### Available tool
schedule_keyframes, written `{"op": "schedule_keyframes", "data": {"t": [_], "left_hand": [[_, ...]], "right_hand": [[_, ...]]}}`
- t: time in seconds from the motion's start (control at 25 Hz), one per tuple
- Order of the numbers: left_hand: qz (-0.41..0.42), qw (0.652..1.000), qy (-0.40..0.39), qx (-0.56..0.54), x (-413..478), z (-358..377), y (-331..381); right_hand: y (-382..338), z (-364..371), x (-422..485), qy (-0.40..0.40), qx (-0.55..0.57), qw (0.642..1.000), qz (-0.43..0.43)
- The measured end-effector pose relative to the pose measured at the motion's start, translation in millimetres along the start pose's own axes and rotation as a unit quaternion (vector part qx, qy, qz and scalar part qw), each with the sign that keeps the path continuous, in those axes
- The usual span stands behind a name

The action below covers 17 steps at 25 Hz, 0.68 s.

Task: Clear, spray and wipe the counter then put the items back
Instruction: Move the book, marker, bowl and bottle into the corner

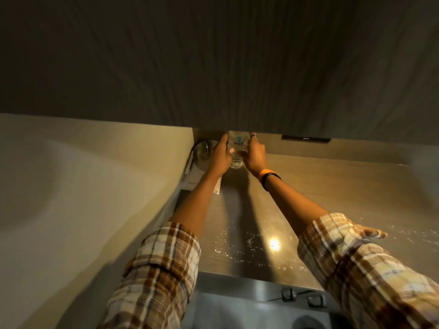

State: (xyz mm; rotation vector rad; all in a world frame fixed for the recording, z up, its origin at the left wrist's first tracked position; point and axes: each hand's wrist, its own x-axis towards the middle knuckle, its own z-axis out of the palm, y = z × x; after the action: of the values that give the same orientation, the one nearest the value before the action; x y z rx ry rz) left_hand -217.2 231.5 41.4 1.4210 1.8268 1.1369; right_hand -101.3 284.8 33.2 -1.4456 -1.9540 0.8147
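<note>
Head view: left hand (219, 157) and right hand (254, 155) both closed around small clear packet (238, 143) printed "WTB", held at 12 o'clock end of counter (308, 186), under dark cabinet (213, 67). Glass (236, 162) directly beneath packet. Metal bowl (202, 151) at 9 o'clock of hands, in corner, on white paper (197, 179). Wet droplets (237, 248) on counter at 6 o'clock.

Dark wood-grain cabinet (213, 62), beige wall (71, 174), possibly warm lamplight

Light: dim, warm amber
Glare: bright spot on glossy grey-brown stone counter (274, 244)
Shadows: forearms' long streaks
Edges: smeared, warped
</note>
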Motion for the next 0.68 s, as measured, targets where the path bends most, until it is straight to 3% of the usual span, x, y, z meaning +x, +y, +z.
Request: {"op": "schedule_keyframes", "data": {"t": [0.12, 0.24, 0.4, 0.68], "left_hand": [[-0.006, 0.996, 0.076, -0.036, -17, 9, 3], [-0.006, 0.989, 0.122, 0.079, -47, 33, 5], [0.146, 0.933, 0.014, 0.329, -89, 82, 15], [0.253, 0.895, -0.134, 0.342, -131, 231, 99]], "right_hand": [[9, -7, -14, -0.017, -0.035, 0.999, -0.018], [37, -26, -43, -0.014, -0.136, 0.988, -0.066], [90, -72, -92, -0.001, -0.248, 0.966, -0.079], [205, -214, -177, 0.039, -0.335, 0.941, 0.029]]}}
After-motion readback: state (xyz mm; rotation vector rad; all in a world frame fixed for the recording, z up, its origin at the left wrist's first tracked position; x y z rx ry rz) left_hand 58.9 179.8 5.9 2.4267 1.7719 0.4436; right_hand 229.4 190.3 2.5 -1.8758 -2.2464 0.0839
